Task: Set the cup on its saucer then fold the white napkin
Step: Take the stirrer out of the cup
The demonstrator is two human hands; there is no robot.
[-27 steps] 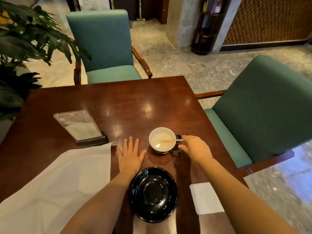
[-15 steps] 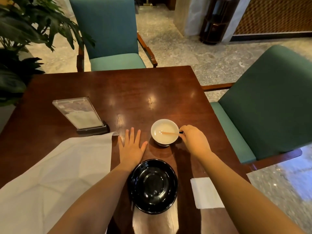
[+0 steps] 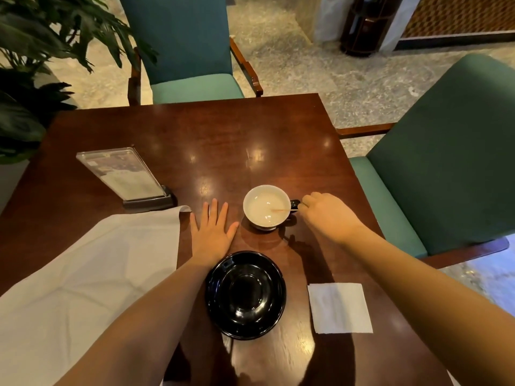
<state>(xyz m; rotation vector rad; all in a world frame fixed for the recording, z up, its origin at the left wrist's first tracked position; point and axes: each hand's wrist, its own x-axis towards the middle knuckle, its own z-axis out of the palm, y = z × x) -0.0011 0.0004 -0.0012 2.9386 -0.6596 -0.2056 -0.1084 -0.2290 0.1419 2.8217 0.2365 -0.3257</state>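
Note:
A cup (image 3: pixel 266 206), white inside with a dark handle on its right, stands on the wooden table (image 3: pixel 195 140) beyond the empty black saucer (image 3: pixel 245 295). My right hand (image 3: pixel 328 215) is at the cup's handle, fingers curled onto it; the cup still rests on the table. My left hand (image 3: pixel 213 232) lies flat with fingers spread between the cup and the large white napkin (image 3: pixel 83 288), which lies unfolded over the table's near left part. A thin stick lies inside the cup.
A small white paper napkin (image 3: pixel 340 307) lies right of the saucer. An acrylic menu stand (image 3: pixel 125 176) stands behind the large napkin. Green chairs are at the far side (image 3: pixel 189 51) and the right (image 3: pixel 446 151). A leafy plant (image 3: pixel 41 51) is at the left.
My right hand has closed in on the cup's handle. The view has tilted down slightly; the left hand, cup and saucer have stayed in place.

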